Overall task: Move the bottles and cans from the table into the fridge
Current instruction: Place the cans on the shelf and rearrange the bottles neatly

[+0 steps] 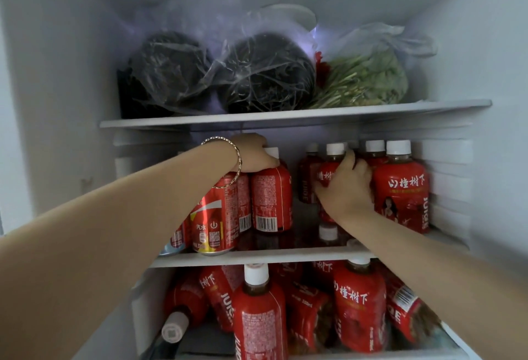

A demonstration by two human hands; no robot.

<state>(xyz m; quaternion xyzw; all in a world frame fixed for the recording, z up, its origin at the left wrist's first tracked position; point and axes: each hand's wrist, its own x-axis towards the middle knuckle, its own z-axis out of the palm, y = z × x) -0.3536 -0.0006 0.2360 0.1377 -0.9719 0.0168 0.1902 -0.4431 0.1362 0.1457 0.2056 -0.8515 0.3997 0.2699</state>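
Reaching into the fridge (65, 79), the left hand (254, 156) sits at the centre of the frame. Its fingers curl down over the white cap and shoulder of a red bottle (271, 199), which stands upright on the middle shelf (257, 258). A red can (214, 216) stands just left of that bottle, under the wrist and its bracelet (236, 159). Right of centre, the right hand (347, 188) wraps its fingers round a second bottle (335, 150) in the same compartment, just beside more upright neighbour bottles (400, 188). Across the bottom of the frame, lower bottles (260, 316) crowd the compartment beneath, some standing, some lying.
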